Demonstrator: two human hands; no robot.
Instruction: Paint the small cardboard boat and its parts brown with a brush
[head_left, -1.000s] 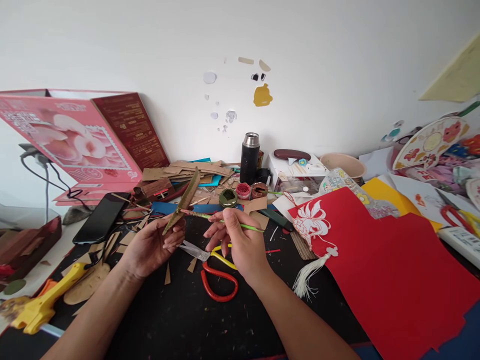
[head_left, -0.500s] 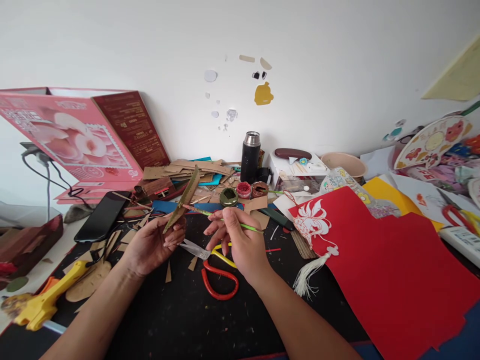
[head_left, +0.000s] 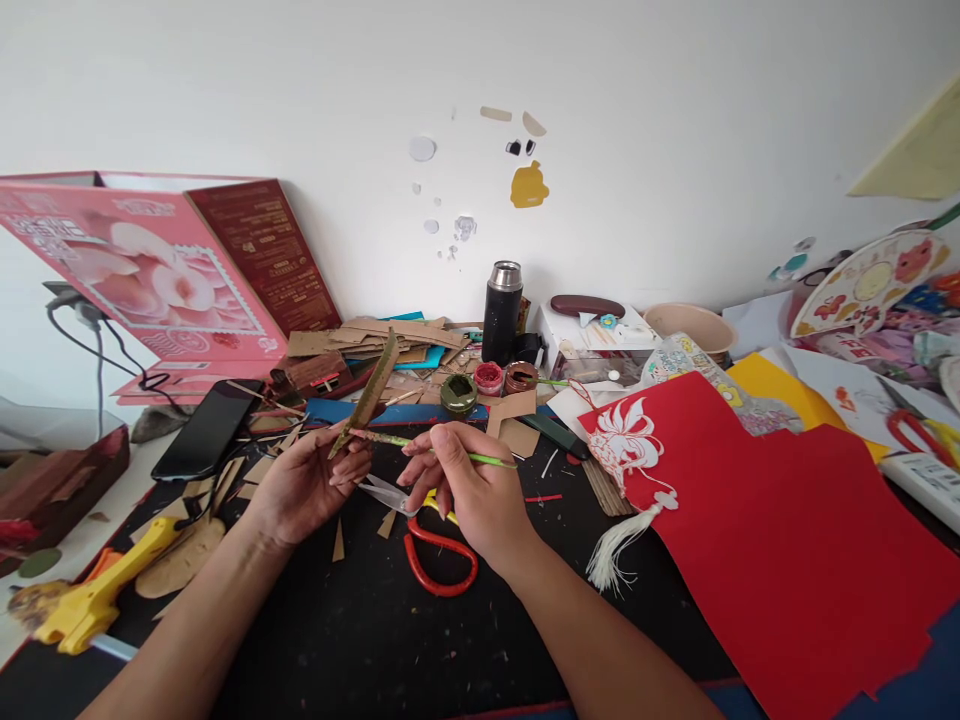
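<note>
Head view. Item: one narrow olive-brown strip (head_left: 367,393), pointed at the top; held aslant above the bench (head_left: 360,640), left of its middle. Its lower end is pinched between thumb and fingers of the left hand (head_left: 300,490).

Item: one green-handled paintbrush (head_left: 390,440); gripped pen-fashion in the right hand (head_left: 484,495), tip directed left onto the strip. Change noted: the tip is set lower than half a second ago, from about mid-strip to near the left fingers. By judgement, attention is now given to the strip's lower end; how far it is coated cannot be told.

Containers, toward the bench's rear edge: one jar (head_left: 458,400) of dark green paint, open; one jar (head_left: 489,388) of red paint, open, just beside it; one jar (head_left: 520,378) of brown paint, in which a second brush (head_left: 553,382) is rested, handle to the right. Behind these, one black flask (head_left: 502,325), upright, uncapped, contents hidden. Toward the rear right corner, one pinkish bowl (head_left: 714,338), contents not discernible. At the rear left corner, one pink printed carton (head_left: 161,280), open-topped, contents unseen.
</note>
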